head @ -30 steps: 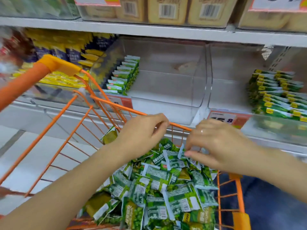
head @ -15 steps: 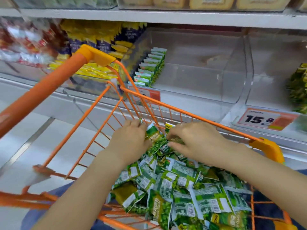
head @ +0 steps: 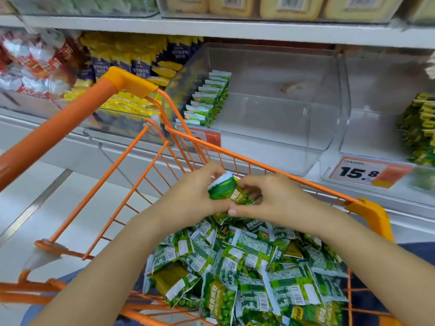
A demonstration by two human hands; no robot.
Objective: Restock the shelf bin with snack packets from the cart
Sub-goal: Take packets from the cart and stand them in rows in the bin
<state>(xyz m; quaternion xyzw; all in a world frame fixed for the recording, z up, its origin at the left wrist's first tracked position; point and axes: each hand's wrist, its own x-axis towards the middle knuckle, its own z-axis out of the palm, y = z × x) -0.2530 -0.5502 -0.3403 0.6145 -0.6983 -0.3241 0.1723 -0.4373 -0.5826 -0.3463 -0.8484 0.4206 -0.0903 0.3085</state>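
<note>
Snack packets [head: 249,267] are lying heaped in the orange cart [head: 146,147], and you are gathering a small bunch of them [head: 227,191] just above the heap, near the cart's far rim. Your left hand [head: 195,196] is curling round the bunch from one side and your right hand [head: 273,198] is pinching it from the other, thumbs nearly meeting underneath. By the look of it, you are only getting started: the clear shelf bin [head: 270,109] beyond the cart is holding just one short upright row of matching green packets [head: 207,97] against its left wall, and the rest of its floor is showing bare. The cart is holding a deep pile, so most of the restocking is waiting for you. The neighbouring bin on the right [head: 386,123] is carrying some greenish-yellow packs [head: 421,128] at its far side, and the bin to the left is sitting full of yellow and dark blue packs [head: 131,67].
</note>
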